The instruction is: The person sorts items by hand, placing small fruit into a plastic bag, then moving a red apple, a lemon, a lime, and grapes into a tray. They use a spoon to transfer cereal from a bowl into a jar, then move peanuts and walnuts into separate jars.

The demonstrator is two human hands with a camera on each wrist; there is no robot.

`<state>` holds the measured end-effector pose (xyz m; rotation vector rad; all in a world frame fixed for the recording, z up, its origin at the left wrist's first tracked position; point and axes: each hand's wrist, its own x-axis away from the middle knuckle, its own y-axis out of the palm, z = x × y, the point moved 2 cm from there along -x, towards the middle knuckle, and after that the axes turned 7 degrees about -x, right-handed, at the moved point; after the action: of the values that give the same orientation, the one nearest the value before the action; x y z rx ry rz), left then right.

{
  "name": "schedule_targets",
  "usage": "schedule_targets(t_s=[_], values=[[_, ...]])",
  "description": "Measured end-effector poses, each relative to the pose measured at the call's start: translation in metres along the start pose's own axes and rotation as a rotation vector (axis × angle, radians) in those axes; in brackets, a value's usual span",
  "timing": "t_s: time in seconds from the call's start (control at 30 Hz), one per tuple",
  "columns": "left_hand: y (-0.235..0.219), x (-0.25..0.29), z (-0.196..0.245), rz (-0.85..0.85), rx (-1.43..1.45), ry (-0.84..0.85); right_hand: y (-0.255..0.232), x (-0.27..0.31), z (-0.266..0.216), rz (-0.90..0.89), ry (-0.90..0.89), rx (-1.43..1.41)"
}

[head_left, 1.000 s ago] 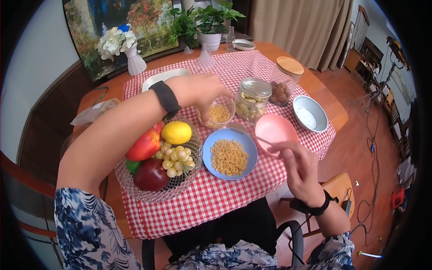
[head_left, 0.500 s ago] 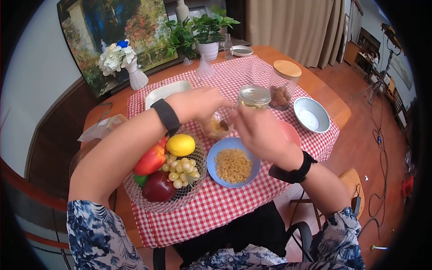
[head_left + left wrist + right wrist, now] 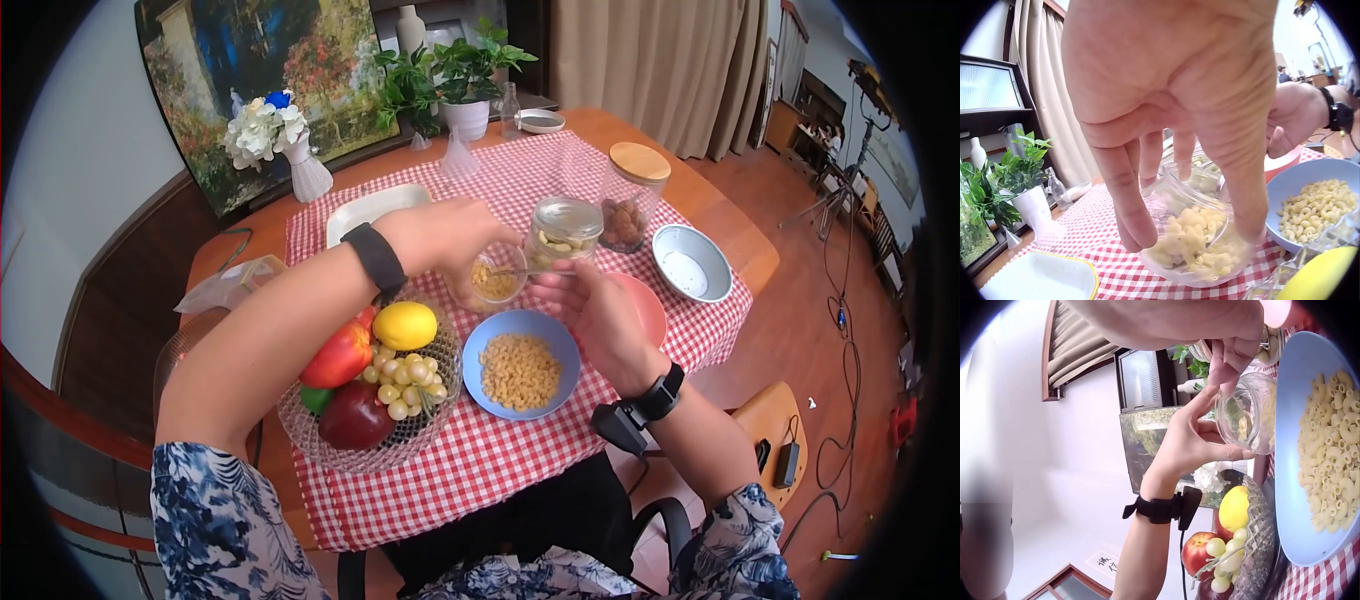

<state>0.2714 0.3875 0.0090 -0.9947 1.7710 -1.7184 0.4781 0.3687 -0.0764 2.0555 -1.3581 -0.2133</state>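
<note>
Fingers and thumb of my left hand (image 3: 450, 238) grip a small clear glass jar (image 3: 497, 288) from above, around its sides; macaroni (image 3: 1194, 234) lies inside it. My right hand (image 3: 608, 325), palm turned partly up, pinches a thin spoon handle (image 3: 527, 271) at the jar's right side. In the left wrist view the spoon's metal (image 3: 1217, 236) shows among the macaroni. Just in front of the jar stands a blue bowl (image 3: 473, 375) of macaroni. Beyond my right fingers is a lidded jar of nuts (image 3: 562, 236), and a pink bowl (image 3: 643, 308) is partly hidden behind that hand.
A glass fruit basket (image 3: 330, 455) stands at the left, under my left forearm. Behind that arm lies a white tray (image 3: 345, 222). At the right are a wooden-lidded jar (image 3: 640, 162) and a pale metal bowl (image 3: 690, 262). Plants and a vase stand at the back.
My right hand has moved left from the pink bowl to the glass jar with the spoon, then its palm has turned upward. My left hand has kept its grip on the jar.
</note>
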Motion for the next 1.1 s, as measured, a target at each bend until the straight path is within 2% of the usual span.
schedule_targets(t_s=[0.2, 0.37, 0.47, 0.6, 0.67, 0.73, 0.77, 0.8, 0.87, 1.0, 1.03, 1.07, 1.1], values=[[0.004, 0.000, -0.005, 0.023, -0.022, 0.024, -0.008, 0.007, -0.007, 0.017, -0.045, 0.050], [-0.001, 0.001, 0.001, -0.035, -0.009, -0.039, -0.019, 0.032, -0.021, 0.041, -0.131, 0.052], [0.004, 0.002, -0.003, 0.019, -0.007, -0.003, -0.030, 0.051, -0.028, 0.053, -0.139, 0.055], [-0.001, 0.003, -0.001, 0.011, -0.002, 0.000, -0.047, 0.080, -0.024, 0.078, -0.174, 0.123], [-0.013, 0.006, 0.009, -0.106, -0.015, -0.087, -0.054, 0.093, -0.019, 0.069, -0.182, 0.165], [-0.006, 0.006, 0.003, -0.047, -0.007, -0.046, -0.053, 0.106, -0.017, -0.139, -0.355, 0.465], [-0.003, 0.006, 0.000, 0.010, -0.006, -0.002, -0.051, 0.111, -0.017, -0.170, -0.441, 0.569], [0.001, 0.006, -0.004, 0.009, -0.005, -0.006, -0.048, 0.112, -0.020, -0.175, -0.440, 0.569], [0.001, 0.006, -0.003, 0.047, -0.024, 0.033, -0.038, 0.116, -0.028, -0.255, -0.660, 0.893], [-0.007, 0.006, 0.005, 0.011, -0.004, 0.010, -0.008, 0.094, -0.039, -0.227, -0.834, 0.995], [-0.009, 0.006, 0.008, -0.018, -0.001, -0.013, 0.001, 0.082, -0.039, -0.251, -0.933, 1.014], [-0.011, 0.005, 0.009, -0.047, 0.001, -0.038, 0.009, 0.072, -0.041, -0.246, -0.940, 1.009], [-0.009, 0.004, 0.008, -0.018, -0.017, -0.008, 0.018, 0.063, -0.043, -0.295, -0.978, 1.157]])
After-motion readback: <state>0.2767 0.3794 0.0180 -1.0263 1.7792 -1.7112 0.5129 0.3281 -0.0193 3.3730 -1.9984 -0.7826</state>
